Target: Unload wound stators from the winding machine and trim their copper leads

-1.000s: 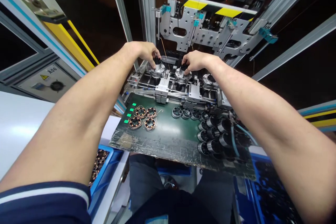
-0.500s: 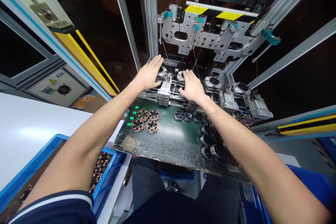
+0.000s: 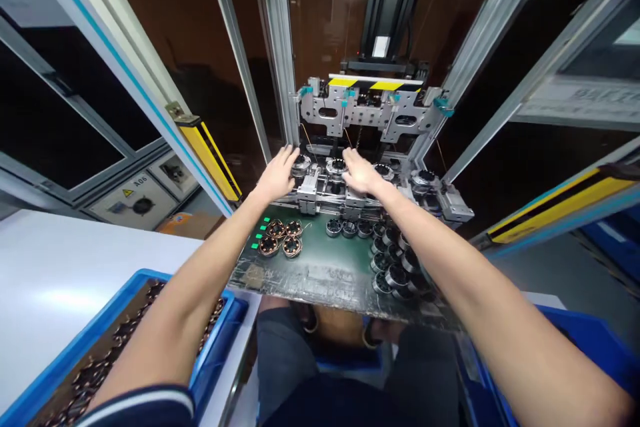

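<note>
A row of round holders (image 3: 384,171) sits on the machine bed at the back of the workstation, inside the metal frame. Each is a silver disc with a dark ring-shaped centre, mounted on a grey block. The left hand (image 3: 277,175) lies flat with its fingers stretched out and loose, grasping nothing, its tips at the edge of the leftmost holder (image 3: 302,163). The right hand (image 3: 361,174) is likewise spread and released, palm down just right of the second holder (image 3: 336,167); whether it presses on anything beneath cannot be told. Above the row hangs a grey plate (image 3: 325,111) full of cut-outs, topped by a yellow-and-black stripe. In front of the holders a scuffed green board (image 3: 325,270) carries four copper-wound rings (image 3: 281,238) on its left, a line of dark rings (image 3: 349,228) in the middle and a cluster of metal cylinders (image 3: 391,267) on its right. Yellow bars (image 3: 213,161) stand at both sides of the opening. A blue bin (image 3: 60,357) of wound rings rests on the white table (image 3: 45,280) under the left forearm, and a second blue bin (image 3: 580,333) lies under the right.
</note>
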`<action>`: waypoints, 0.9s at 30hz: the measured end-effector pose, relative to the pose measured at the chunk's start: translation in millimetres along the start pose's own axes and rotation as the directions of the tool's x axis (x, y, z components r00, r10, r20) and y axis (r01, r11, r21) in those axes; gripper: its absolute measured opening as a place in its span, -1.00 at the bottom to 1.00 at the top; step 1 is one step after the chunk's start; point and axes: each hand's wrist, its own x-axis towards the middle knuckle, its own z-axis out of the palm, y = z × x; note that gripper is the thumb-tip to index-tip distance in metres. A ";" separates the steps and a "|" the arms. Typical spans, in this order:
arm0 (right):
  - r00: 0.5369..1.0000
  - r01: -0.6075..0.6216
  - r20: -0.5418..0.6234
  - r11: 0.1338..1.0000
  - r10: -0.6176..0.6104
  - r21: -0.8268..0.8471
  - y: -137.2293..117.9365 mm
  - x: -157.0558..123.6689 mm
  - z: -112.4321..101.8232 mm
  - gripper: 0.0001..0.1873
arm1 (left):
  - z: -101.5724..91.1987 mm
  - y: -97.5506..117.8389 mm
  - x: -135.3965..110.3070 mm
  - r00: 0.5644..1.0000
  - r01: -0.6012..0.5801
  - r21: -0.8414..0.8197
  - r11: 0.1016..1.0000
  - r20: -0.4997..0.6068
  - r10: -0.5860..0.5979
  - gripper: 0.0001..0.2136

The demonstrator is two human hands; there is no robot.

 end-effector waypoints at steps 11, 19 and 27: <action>0.965 -0.225 -0.134 0.974 0.224 0.007 113.9 -71.6 -39.5 0.07 | 97.7 87.2 -225.1 0.872 0.438 -0.107 0.893 -0.189 -0.451 -0.20; 0.964 -0.137 -0.193 0.964 0.182 0.226 167.0 -136.9 -89.4 -0.11 | 96.1 63.6 -210.4 0.943 0.275 -0.114 0.955 -0.162 -0.291 -0.39; 0.748 -0.300 -0.398 0.806 0.531 0.511 150.0 -355.3 -1.9 -0.51 | 98.7 106.6 -251.2 0.878 0.287 -0.088 0.954 -0.373 -0.299 -0.26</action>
